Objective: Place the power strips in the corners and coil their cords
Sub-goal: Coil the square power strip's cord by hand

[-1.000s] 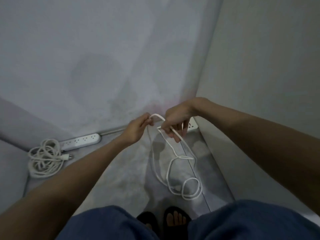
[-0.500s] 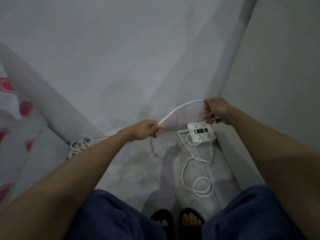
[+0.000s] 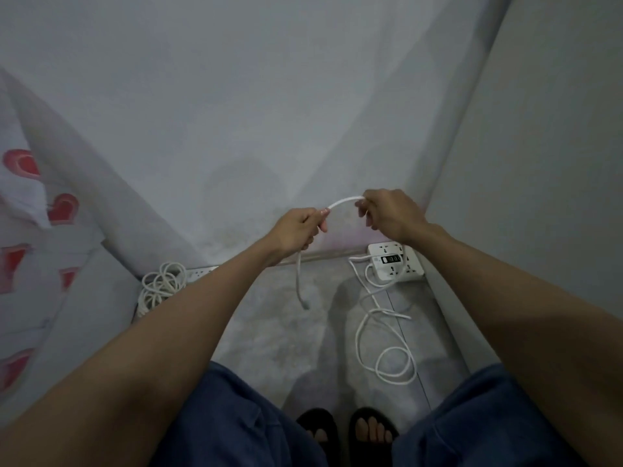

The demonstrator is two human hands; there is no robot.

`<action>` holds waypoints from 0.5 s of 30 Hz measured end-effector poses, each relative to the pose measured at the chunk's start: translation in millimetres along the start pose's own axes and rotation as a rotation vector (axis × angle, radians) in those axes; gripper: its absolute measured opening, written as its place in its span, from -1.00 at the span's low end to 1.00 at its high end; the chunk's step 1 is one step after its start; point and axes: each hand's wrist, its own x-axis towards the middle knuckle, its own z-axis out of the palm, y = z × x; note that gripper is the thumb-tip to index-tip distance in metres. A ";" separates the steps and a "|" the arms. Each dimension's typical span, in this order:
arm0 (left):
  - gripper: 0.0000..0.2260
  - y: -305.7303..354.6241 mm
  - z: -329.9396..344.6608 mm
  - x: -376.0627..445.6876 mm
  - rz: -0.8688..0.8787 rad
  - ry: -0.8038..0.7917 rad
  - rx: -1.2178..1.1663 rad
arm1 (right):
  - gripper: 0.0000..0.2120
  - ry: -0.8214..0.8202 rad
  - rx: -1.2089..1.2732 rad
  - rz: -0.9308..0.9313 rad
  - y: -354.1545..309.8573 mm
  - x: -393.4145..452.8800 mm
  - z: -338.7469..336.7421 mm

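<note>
In the right corner of the floor, against the wall, we see the square white power strip (image 3: 396, 261) lying flat with its sockets up. Its white cord (image 3: 382, 335) runs from it in loose loops across the grey floor (image 3: 269, 332) toward our sandalled feet (image 3: 347, 433). Above it we hold a stretch of that cord in the air: our left hand (image 3: 296, 230) is closed around it, with a short end hanging down below the fist, and our right hand (image 3: 387, 214) pinches it between thumb and fingers, so that the cord arches between the two hands. In the left corner lies the long power strip (image 3: 199, 273), partly hidden by our left forearm, with its coiled cord (image 3: 160, 286) bunched just beside it. A cloth with red hearts (image 3: 30, 210) hangs at the far left.
</note>
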 end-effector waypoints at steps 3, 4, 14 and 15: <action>-0.63 -6.3 -10.3 -5.8 -0.031 -0.048 0.032 | -0.78 0.170 0.191 0.177 13.1 4.5 -12.6; -0.62 -12.9 -15.4 -9.5 -0.035 -0.079 0.119 | -0.75 0.226 0.253 0.247 19.2 3.8 -16.1; -0.66 6.6 -31.7 -15.0 -0.243 0.008 -0.574 | -0.83 -0.048 -0.180 0.171 45.0 -6.1 -11.5; -0.66 15.6 -30.4 -11.0 -0.239 0.062 -0.716 | -0.78 -0.162 -0.268 0.104 38.5 -6.7 -9.4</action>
